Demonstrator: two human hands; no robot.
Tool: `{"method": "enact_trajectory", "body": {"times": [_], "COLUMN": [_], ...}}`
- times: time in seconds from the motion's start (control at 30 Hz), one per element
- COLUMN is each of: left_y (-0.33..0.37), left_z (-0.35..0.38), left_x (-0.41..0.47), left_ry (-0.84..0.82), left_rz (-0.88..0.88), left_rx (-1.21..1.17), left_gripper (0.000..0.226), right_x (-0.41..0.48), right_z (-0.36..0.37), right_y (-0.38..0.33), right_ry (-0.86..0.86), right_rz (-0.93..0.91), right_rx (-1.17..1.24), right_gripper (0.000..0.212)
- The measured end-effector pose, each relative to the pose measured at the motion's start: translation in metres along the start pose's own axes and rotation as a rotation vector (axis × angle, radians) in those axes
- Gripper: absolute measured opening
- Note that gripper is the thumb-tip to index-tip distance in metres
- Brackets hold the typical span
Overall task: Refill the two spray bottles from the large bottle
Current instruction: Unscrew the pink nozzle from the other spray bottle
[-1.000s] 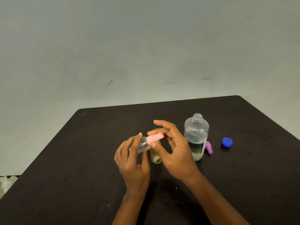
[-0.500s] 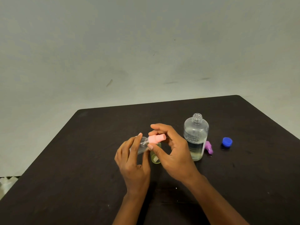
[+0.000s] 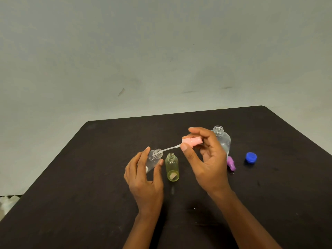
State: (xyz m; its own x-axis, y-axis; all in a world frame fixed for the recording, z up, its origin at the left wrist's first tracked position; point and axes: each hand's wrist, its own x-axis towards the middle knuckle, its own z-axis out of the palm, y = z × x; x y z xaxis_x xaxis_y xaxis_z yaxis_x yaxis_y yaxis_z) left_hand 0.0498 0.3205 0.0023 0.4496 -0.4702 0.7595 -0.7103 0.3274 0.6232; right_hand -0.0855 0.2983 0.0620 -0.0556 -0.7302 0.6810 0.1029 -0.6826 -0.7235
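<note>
My left hand point(image 3: 143, 178) grips a small clear spray bottle point(image 3: 153, 159), tilted to the right with its neck bare. My right hand point(image 3: 206, 162) pinches the pink spray head point(image 3: 192, 141) up and to the right of it. The head's thin white tube point(image 3: 168, 149) still reaches into the clear bottle's neck. A small yellow spray bottle point(image 3: 172, 168) stands upright and uncapped between my hands. Behind my right hand stands the large clear bottle point(image 3: 222, 139), uncapped and holding some liquid.
A purple spray head point(image 3: 231, 164) lies on the black table point(image 3: 89, 186) just right of my right hand. A blue cap point(image 3: 251, 157) rests further right. The table's far edge meets a pale wall.
My right hand has pulled the pink spray head off the clear bottle, up and to the right, drawing its tube out. The yellow bottle now shows between my hands.
</note>
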Motion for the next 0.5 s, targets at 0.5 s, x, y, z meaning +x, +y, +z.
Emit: {"method": "enact_trajectory", "body": {"times": [0.5], "left_y": [0.0017], "left_z": [-0.0005], "left_x": [0.0011], "left_ry": [0.025], "left_rz": [-0.013], "left_rx": [-0.02], "left_gripper": [0.042], "right_x": [0.0055], "right_z": [-0.0087], "right_y": [0.0023], "right_ry": [0.116], "right_rz": [-0.057], "right_rx": [0.002], "right_gripper": [0.029]}}
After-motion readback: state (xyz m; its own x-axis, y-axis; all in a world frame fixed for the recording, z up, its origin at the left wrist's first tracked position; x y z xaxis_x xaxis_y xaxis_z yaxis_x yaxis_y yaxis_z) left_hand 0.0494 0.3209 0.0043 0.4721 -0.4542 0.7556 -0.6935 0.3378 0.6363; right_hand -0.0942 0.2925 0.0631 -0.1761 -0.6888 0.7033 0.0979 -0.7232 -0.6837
